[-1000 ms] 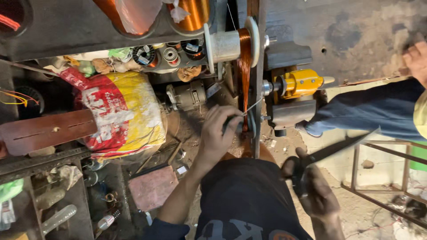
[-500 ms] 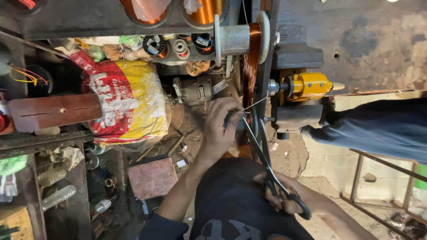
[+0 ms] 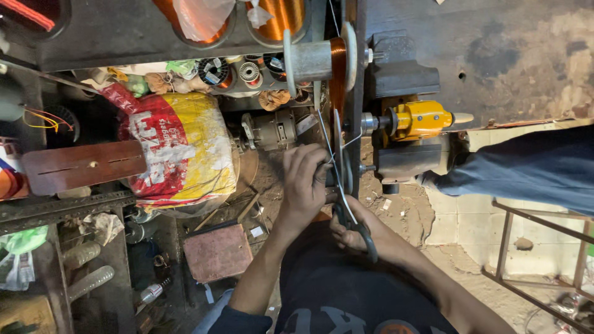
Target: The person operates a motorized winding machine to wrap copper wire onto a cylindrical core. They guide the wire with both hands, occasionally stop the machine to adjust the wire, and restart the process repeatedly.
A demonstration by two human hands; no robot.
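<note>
**Q:** What are your hands doing?

**A:** My left hand (image 3: 306, 185) is curled, its fingertips pinching a thin wire (image 3: 327, 139) that runs up toward a spool of copper wire (image 3: 322, 59) mounted on a dark upright frame (image 3: 357, 99). My right hand (image 3: 357, 230) is closed around the dark handles of a pair of scissors (image 3: 346, 179). The blades point up, lying just beside the wire and the frame. I cannot tell whether the blades touch the wire.

**Q:** What sits near the frame?

**A:** To its right, a yellow tool body with a pale pointed tip (image 3: 421, 119) sticks out sideways, above a dark metal block (image 3: 405, 162). Farther right, someone's leg in blue trousers (image 3: 526, 167) crosses the view.

**Q:** Any containers, and what do they hold?

**A:** A red and yellow printed sack (image 3: 179, 148) lies to the left of my hands, bulging, its contents hidden. Above it, a shelf compartment (image 3: 235, 74) holds several small reels of copper wire, standing side by side with rags beside them. At the top, two large round openings show more copper winding, one partly covered by clear plastic (image 3: 201, 18).

**Q:** And lower down?

**A:** A reddish rectangular block (image 3: 216, 250) rests on the dirty floor near my left forearm. Clear plastic bottles (image 3: 86, 278) lie in a rack at the lower left. A small grey motor (image 3: 269, 131) sits just above my left hand.
</note>
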